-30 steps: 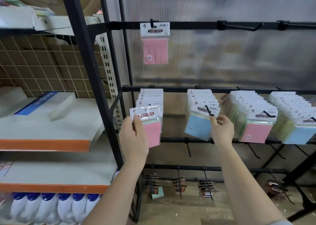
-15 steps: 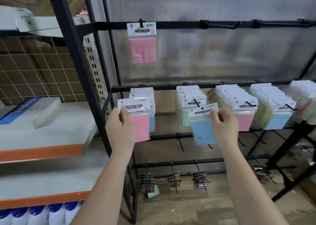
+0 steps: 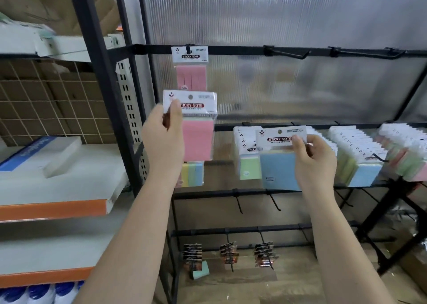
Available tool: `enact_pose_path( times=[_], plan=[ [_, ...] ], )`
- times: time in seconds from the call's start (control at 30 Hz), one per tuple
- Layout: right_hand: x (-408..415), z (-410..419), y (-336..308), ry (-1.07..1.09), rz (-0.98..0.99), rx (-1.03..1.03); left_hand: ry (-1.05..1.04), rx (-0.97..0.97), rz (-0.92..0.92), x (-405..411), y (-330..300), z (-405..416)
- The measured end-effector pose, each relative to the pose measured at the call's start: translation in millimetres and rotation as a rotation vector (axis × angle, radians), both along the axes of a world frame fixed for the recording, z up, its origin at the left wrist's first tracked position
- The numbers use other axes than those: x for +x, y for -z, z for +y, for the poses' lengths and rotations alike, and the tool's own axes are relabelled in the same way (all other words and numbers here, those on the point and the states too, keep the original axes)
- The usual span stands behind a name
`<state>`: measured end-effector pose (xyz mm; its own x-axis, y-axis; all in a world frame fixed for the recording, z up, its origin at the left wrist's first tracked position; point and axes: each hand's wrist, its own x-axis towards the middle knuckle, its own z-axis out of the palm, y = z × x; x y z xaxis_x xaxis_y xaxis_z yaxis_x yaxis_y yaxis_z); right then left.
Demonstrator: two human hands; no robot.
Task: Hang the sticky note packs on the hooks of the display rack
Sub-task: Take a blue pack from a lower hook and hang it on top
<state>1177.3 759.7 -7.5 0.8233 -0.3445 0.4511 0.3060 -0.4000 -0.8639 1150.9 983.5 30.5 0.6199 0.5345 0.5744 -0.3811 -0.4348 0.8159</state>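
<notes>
Holding left hand (image 3: 165, 130) pinching pink pack (image 3: 197, 139) by header card | right hand (image 3: 312, 158) pinching blue pack (image 3: 279, 165) likewise | hang holes exposed, probably for top-rail hooks (image 3: 286, 54)

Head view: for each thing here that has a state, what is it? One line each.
Left hand: pinches the pink pack's header card.
Pink pack: held up, off any hook.
Right hand: pinches the blue pack's header card.
Blue pack: held, off any hook.
Pack on the top bar: hanging on its hook.
Top-bar hook: bare.
Middle-row packs: hanging in rows.
</notes>
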Motion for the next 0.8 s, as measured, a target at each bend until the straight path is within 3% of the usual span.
enact_pose_path(
  times=[0.27, 0.8],
  plan=[
    [4, -10, -17, -0.026, -0.087, 0.06, -0.101, -0.003, -0.174, 35, -49, -2],
    [18, -5, -25, -0.058, -0.093, 0.153, -0.121, -0.13, -0.163, 73, -58, 9]
  ],
)
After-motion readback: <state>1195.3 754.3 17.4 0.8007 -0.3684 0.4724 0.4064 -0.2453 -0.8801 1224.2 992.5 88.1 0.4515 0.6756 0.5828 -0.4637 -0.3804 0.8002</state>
